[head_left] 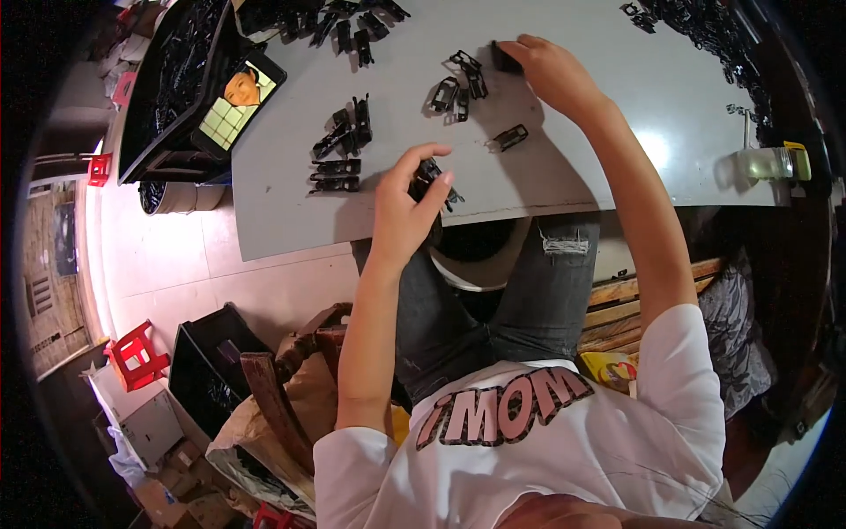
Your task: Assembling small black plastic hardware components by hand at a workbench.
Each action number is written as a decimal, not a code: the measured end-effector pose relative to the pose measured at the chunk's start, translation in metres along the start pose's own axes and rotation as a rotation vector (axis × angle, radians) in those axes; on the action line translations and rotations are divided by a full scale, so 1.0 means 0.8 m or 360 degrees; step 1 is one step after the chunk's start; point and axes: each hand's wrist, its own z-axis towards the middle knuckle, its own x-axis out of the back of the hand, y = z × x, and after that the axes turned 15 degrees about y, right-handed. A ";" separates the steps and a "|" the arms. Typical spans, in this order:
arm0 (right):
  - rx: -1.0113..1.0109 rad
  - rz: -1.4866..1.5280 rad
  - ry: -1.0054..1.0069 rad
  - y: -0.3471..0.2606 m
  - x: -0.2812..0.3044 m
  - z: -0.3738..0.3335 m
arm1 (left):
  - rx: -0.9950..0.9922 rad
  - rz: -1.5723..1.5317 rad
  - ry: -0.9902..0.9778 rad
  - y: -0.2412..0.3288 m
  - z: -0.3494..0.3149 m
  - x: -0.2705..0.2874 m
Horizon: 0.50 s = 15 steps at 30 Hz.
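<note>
My left hand (401,207) is at the table's near edge, its fingers and thumb curled round small black plastic parts (428,170) that stick out between them. Farther off and to the right, my right hand (555,75) grips a dark block-like piece (505,58), mostly hidden by the fingers. Between the hands lies a loose group of black frame-like plastic parts (445,93). A single similar part (510,137) rests nearer the edge. To the left of my left hand, more black parts (336,175) lie side by side, with a small cluster (342,132) beyond them.
A phone (240,103) with a lit screen leans on a black bin (167,97) of black parts at the left. Heaps of black parts (696,44) cover the far right. A clear jar (765,164) stands at the right edge of the grey table (291,216).
</note>
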 end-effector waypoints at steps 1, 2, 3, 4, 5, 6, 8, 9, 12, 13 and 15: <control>-0.0074 -0.0212 -0.0111 -0.003 0.008 -0.004 | 0.0005 0.0001 0.0004 0.000 -0.001 0.001; -0.0073 -0.0209 -0.0115 -0.004 0.016 -0.007 | -0.0001 -0.0038 0.0010 0.000 -0.002 0.002; -0.0090 -0.0210 -0.0157 -0.004 0.024 -0.010 | -0.0006 -0.0079 0.0013 0.000 -0.003 0.003; -0.0111 -0.0218 -0.0198 -0.005 0.032 -0.013 | -0.0002 -0.0082 0.0008 0.001 -0.003 0.004; -0.0115 -0.0222 -0.0203 -0.008 0.040 -0.018 | 0.0052 -0.0122 0.0024 0.001 -0.002 0.004; -0.0130 -0.0090 -0.0114 -0.012 0.047 -0.023 | 0.0106 -0.0163 0.0039 0.000 -0.002 0.005; -0.0141 0.0042 -0.0021 -0.021 0.063 -0.031 | 0.0116 -0.0159 0.0036 0.000 -0.001 0.004; -0.0028 0.0197 -0.0088 -0.028 0.070 -0.035 | 0.0129 -0.0149 0.0043 0.000 -0.002 0.004; 0.0175 0.0298 -0.0199 -0.044 0.083 -0.042 | 0.0028 -0.0091 0.0068 -0.003 0.000 0.000; 0.0271 0.0248 -0.0236 -0.048 0.085 -0.042 | 0.0030 -0.0090 0.0065 -0.004 0.000 -0.001; 0.0314 0.0198 -0.0238 -0.054 0.085 -0.040 | -0.0001 -0.0044 0.0033 -0.005 -0.001 -0.001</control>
